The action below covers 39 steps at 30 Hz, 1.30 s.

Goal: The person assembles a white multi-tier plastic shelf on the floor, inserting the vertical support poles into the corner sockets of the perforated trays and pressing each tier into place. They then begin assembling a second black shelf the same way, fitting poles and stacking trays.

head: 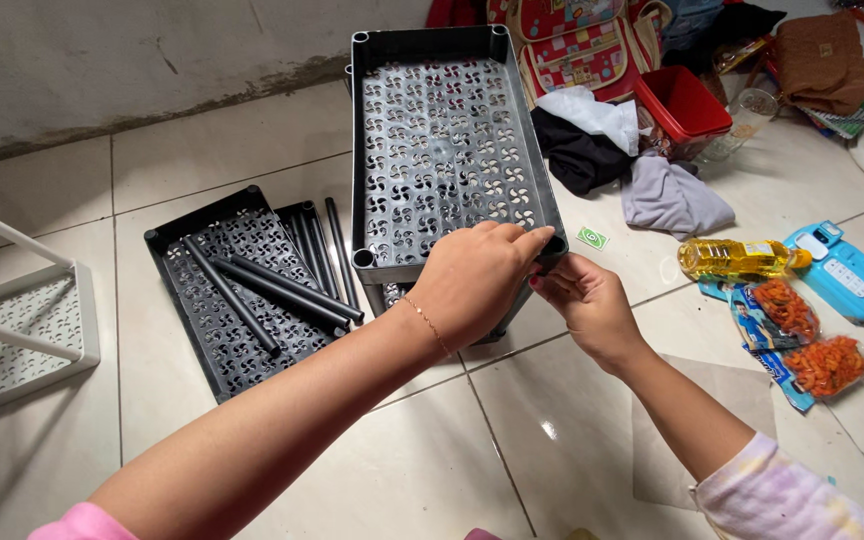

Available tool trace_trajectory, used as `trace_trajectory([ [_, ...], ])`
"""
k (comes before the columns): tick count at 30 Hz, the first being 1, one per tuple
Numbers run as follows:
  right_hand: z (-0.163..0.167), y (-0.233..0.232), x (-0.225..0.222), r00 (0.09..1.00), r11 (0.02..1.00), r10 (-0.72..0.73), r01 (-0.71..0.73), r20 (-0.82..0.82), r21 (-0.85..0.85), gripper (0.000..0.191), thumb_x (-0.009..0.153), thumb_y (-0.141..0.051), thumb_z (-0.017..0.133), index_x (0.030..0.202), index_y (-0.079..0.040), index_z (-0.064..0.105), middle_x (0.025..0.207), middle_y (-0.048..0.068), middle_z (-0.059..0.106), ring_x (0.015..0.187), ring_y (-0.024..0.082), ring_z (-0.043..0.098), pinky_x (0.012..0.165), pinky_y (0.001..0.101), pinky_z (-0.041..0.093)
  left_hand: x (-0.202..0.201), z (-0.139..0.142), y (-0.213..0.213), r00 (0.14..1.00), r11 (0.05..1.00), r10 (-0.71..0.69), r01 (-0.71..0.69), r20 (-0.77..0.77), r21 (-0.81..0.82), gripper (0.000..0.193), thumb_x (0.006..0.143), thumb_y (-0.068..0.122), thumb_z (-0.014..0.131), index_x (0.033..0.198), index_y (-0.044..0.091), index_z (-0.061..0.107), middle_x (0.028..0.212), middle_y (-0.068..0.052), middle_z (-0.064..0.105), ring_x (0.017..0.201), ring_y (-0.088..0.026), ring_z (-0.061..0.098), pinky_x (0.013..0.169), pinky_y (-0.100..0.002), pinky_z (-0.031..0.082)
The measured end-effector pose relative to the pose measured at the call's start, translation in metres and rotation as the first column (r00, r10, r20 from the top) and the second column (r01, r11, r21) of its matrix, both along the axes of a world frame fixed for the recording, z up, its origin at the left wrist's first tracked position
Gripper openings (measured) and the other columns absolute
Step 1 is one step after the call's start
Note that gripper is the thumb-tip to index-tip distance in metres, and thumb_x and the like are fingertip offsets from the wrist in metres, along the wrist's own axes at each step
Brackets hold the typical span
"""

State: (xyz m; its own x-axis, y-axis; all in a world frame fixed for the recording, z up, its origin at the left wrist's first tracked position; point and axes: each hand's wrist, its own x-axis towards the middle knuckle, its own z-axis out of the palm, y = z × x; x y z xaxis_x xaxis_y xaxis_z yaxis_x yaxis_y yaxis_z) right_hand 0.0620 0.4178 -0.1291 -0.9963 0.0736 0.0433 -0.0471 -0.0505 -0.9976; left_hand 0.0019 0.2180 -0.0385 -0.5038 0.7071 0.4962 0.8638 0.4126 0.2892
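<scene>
A dark grey perforated plastic shelf tray (442, 130) stands raised on short legs on the tiled floor. My left hand (477, 280) grips its near right corner from above. My right hand (587, 305) pinches the same corner from the right side and below. Whatever sits under that corner is hidden by my fingers. A second grey tray (202, 320) lies flat on the floor to the left, with several black tubes (272, 285) resting on it and beside it.
A white rack (22, 320) stands at the far left. To the right lie a bottle of yellow oil (737, 258), snack packets (802, 335), a blue toy (847, 275), clothes (672, 195), a red tub (682, 100) and bags.
</scene>
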Motion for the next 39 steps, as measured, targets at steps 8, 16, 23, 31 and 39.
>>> trace_trajectory([
  [8, 0.0, 0.005, 0.002, 0.999, 0.999, -0.028, 0.027, 0.021, 0.022, 0.029, 0.099, 0.003, 0.058, 0.126, 0.0, 0.068, 0.12, 0.003, 0.072, 0.109, 0.01, 0.065, 0.102, 0.0281, 0.053, -0.004, -0.008, 0.003, 1.0, 1.0, -0.008, 0.008, -0.01, 0.006, 0.037, 0.092, 0.019, 0.064, 0.127, 0.009, 0.067, 0.091, -0.004, 0.071, 0.092, -0.026, 0.066, 0.075, -0.04, 0.055],
  [16, -0.001, 0.005, -0.001, 1.0, 1.0, -0.014, 0.014, -0.003, 0.019, 0.026, 0.1, 0.002, 0.058, 0.123, -0.001, 0.069, 0.117, 0.004, 0.073, 0.109, 0.011, 0.066, 0.102, 0.0284, 0.053, -0.004, -0.007, 0.003, 1.0, 1.0, -0.017, 0.017, -0.003, 0.009, 0.035, 0.094, 0.019, 0.062, 0.127, 0.008, 0.067, 0.089, -0.005, 0.071, 0.091, -0.026, 0.066, 0.075, -0.04, 0.055],
  [23, -0.011, 0.009, -0.002, 1.0, 1.0, -0.021, 0.021, -0.013, 0.007, 0.023, 0.102, 0.003, 0.055, 0.121, -0.001, 0.069, 0.114, 0.003, 0.072, 0.108, 0.01, 0.066, 0.102, 0.0285, 0.054, -0.003, -0.009, 0.004, 1.0, 1.0, -0.018, 0.018, -0.006, -0.002, 0.036, 0.095, 0.02, 0.062, 0.129, 0.009, 0.067, 0.09, -0.005, 0.071, 0.09, -0.027, 0.065, 0.076, -0.041, 0.054],
  [31, -0.013, 0.014, -0.004, 1.0, 0.999, -0.008, 0.008, -0.005, 0.032, 0.024, 0.1, 0.005, 0.056, 0.118, 0.0, 0.07, 0.112, 0.002, 0.072, 0.105, 0.009, 0.066, 0.101, 0.0288, 0.054, -0.001, -0.015, 0.006, 1.0, 1.0, -0.018, 0.018, -0.014, 0.005, 0.037, 0.094, 0.02, 0.065, 0.129, 0.01, 0.067, 0.089, -0.005, 0.07, 0.09, -0.027, 0.065, 0.076, -0.041, 0.054],
  [39, 0.046, 0.033, -0.032, 0.996, 0.999, -0.016, 0.013, -0.084, -0.034, 0.047, 0.103, -0.013, 0.045, 0.149, -0.004, 0.04, 0.138, 0.005, 0.062, 0.131, 0.014, 0.058, 0.113, 0.0308, 0.044, -0.002, -0.015, 0.006, 0.994, 0.998, 0.015, -0.022, 0.106, 0.062, 0.02, 0.089, 0.026, 0.071, 0.101, 0.013, 0.079, 0.091, -0.005, 0.074, 0.095, -0.028, 0.067, 0.081, -0.04, 0.054],
])
